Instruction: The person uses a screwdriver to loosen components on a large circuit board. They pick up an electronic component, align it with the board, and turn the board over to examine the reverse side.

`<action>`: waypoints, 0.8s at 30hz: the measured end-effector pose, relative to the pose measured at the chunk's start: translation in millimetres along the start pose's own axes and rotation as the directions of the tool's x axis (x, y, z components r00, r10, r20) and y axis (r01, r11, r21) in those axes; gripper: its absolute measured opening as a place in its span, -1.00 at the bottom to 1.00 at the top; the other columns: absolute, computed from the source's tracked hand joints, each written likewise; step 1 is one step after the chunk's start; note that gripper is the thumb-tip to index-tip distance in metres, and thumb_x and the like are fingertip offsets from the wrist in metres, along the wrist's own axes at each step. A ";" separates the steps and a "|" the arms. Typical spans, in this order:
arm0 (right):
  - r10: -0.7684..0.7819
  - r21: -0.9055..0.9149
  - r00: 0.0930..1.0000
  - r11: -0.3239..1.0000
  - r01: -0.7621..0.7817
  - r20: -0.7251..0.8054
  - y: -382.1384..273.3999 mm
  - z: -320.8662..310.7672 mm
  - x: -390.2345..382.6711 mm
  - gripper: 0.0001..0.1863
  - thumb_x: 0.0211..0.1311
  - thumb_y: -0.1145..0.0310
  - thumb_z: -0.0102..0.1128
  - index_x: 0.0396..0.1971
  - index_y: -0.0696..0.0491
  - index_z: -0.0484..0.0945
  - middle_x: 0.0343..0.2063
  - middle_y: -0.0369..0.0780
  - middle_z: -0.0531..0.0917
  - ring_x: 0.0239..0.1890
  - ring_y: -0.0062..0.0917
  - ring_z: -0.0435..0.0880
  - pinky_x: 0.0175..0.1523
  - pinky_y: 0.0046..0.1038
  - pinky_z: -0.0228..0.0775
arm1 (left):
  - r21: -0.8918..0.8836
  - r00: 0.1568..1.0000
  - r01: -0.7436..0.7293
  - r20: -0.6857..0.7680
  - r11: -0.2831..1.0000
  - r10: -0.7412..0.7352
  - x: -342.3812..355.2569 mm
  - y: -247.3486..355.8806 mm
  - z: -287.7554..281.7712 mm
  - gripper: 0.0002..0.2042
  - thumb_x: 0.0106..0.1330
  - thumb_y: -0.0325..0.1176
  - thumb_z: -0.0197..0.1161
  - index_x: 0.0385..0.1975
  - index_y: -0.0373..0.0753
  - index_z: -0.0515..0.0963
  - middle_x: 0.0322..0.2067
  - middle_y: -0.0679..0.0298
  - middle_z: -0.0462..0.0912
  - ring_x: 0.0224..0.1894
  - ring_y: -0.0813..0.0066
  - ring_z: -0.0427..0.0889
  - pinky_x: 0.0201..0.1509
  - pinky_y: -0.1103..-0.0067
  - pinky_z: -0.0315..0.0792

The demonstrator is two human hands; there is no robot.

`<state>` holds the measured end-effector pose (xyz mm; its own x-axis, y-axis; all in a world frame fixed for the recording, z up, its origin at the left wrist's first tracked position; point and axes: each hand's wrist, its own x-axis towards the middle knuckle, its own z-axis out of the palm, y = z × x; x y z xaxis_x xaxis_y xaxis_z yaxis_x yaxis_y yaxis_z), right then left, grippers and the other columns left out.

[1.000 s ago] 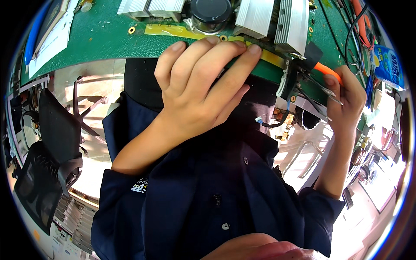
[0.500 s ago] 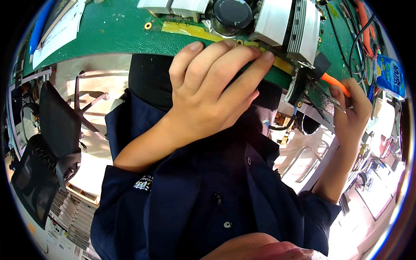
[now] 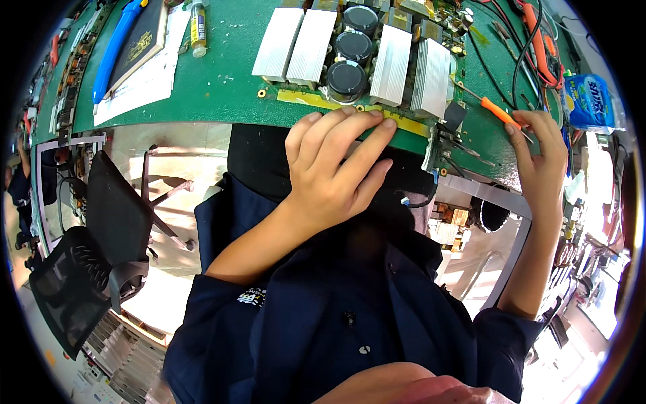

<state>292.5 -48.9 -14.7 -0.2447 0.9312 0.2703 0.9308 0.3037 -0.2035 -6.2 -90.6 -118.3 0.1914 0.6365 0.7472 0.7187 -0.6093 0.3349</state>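
A circuit board (image 3: 306, 101) with a yellow near edge lies on the green bench top. It carries silver heat sinks (image 3: 391, 64) and a column of black capacitors (image 3: 347, 77). My left hand (image 3: 333, 165) rests its outstretched fingertips on the board's near edge, thumb apart and nothing gripped. To the right of the board, my right hand (image 3: 544, 148) pinches an orange-handled screwdriver (image 3: 496, 111) between thumb and fingers. Its thin shaft points up and left toward the rightmost heat sink. Near the board's right corner are a black block (image 3: 455, 116) and a metal bracket with wires.
Tools with red handles (image 3: 535, 40) and black cables lie at the right, beside a blue packet (image 3: 589, 101). At the left are a blue tool (image 3: 114, 57), a dark notebook (image 3: 142, 40), paper and a small tube (image 3: 198, 30). A black chair (image 3: 114, 209) stands left below the bench.
The view has shifted, showing more of the bench and board. The screwdriver's shaft, earlier near the black block, now points beside the heat sink. My left hand stays at the board's edge.
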 end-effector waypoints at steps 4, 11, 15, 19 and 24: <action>-0.102 0.113 0.987 0.987 0.116 -0.122 -24.8 -3.3 11.6 -0.71 0.19 0.37 0.40 -0.12 0.15 0.64 -0.20 -0.15 0.69 -0.12 -0.34 0.66 0.04 -0.37 0.44 | 0.008 0.998 -0.003 -0.059 1.000 0.004 -2.6 -2.0 6.6 -0.56 0.01 -0.25 0.44 -0.02 -0.13 0.68 -0.01 0.32 0.62 0.07 0.29 0.52 0.21 0.34 0.22; -0.302 0.243 0.939 0.935 0.259 0.164 -94.4 -9.1 60.3 -0.43 0.16 0.23 0.47 0.17 0.06 0.54 0.08 -0.22 0.63 0.07 -0.38 0.62 0.17 -0.30 0.46 | -0.001 0.995 -0.034 -0.098 0.999 0.034 -2.8 -6.1 7.4 -0.60 0.08 -0.27 0.41 -0.02 -0.09 0.68 -0.01 0.37 0.63 0.06 0.35 0.54 0.19 0.37 0.23; -0.228 0.012 0.912 0.971 0.238 0.341 -116.5 -20.4 72.5 -0.30 0.02 0.16 0.55 0.18 0.05 0.49 0.05 -0.17 0.63 0.04 -0.29 0.63 0.12 -0.27 0.49 | -0.039 0.994 -0.014 -0.113 0.999 0.010 -4.6 -5.3 6.2 -0.62 0.10 -0.29 0.39 -0.02 -0.08 0.67 0.00 0.41 0.62 0.06 0.37 0.54 0.20 0.38 0.24; -0.189 -0.140 0.915 0.958 0.252 0.356 -130.2 -16.1 71.7 -0.27 -0.04 0.20 0.57 0.16 0.08 0.47 -0.01 -0.16 0.65 -0.01 -0.29 0.63 0.09 -0.27 0.50 | -0.059 0.989 -0.002 -0.151 0.998 -0.007 -6.9 -5.7 11.6 -0.62 0.11 -0.28 0.39 -0.01 -0.07 0.66 0.01 0.41 0.61 0.05 0.38 0.54 0.21 0.37 0.25; -0.154 -0.047 0.920 0.982 0.182 0.360 -128.8 -16.0 78.9 -0.30 -0.11 0.28 0.57 0.11 0.10 0.53 -0.10 -0.15 0.68 -0.05 -0.32 0.66 0.10 -0.29 0.50 | -0.072 0.985 -0.010 -0.175 0.997 -0.003 -8.1 -5.8 14.6 -0.62 0.12 -0.29 0.38 -0.01 -0.05 0.66 0.02 0.42 0.60 0.05 0.39 0.54 0.21 0.35 0.26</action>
<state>157.7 -17.8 48.0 -0.4660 0.8828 -0.0593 0.8823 0.4586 -0.1060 -2.2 -85.3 -134.6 0.0694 0.5458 0.8350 0.6666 -0.6481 0.3682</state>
